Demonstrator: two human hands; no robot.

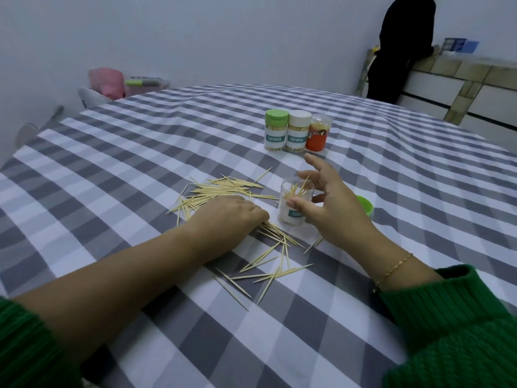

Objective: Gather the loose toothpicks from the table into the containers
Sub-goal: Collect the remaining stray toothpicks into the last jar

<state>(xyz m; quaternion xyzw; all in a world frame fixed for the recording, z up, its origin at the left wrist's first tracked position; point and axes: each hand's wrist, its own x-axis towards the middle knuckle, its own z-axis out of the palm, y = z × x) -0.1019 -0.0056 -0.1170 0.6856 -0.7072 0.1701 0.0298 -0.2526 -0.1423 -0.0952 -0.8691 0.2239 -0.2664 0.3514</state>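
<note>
On the grey-and-white checked tablecloth [140,169], everything is being placed here relative to the open clear plastic toothpick jar [293,205] with its white label.

Left of that jar, a scatter of thin, pale wooden toothpicks [223,187] is lying across the cloth, with more strewn nearer the camera. The left hand [232,212] is being pressed down on the heap just left of the jar, knuckles up and fingers curled onto the sticks; whether any are actually being pinched cannot be told, since the fingertips are hidden.

The jar itself is standing upright, lid off, with a few toothpicks leaning inside it and poking past the rim. The right hand [327,200] is being held against the jar's right side, fingers spread wide and relaxed, thumb in front of the label, so the jar appears to be steadied rather than gripped.

Just right of the jar, partly hidden behind that hand, a green plastic lid [365,205] is resting. Well beyond the jar, three closed containers [296,131] are standing in a row.

The toothpicks are judged light, stiff, smooth and sharp-tipped, liable to roll and snap if bent; they are best being bunched parallel and taken at mid-length.
</note>
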